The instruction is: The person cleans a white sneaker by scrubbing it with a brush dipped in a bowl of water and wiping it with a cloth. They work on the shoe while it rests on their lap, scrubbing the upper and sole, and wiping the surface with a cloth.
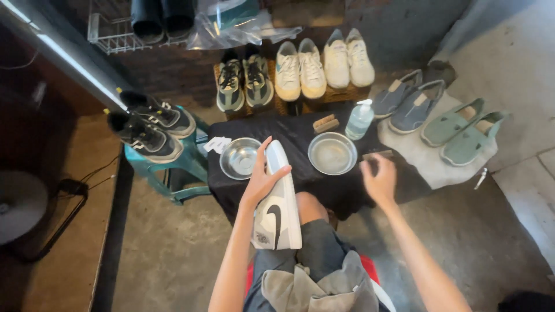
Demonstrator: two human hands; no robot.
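My left hand (263, 176) grips a white high-top sneaker with a black swoosh-shaped mark (277, 211), held sole-side toward the table and resting over my knee. My right hand (378, 179) reaches over the right edge of a low table draped in black cloth (289, 130), its fingers closing on a small brown brush (378, 155) lying there. Two round metal bowls sit on the cloth: one (240, 157) by my left hand, one (332, 153) between my hands.
A clear pump bottle (359, 120) and a wooden brush (325, 123) stand at the table's back. Pairs of shoes lie around: black ones on a teal stool (149, 124), grey and white pairs (300, 69) behind, blue and green pairs (445, 118) on a cloth at right.
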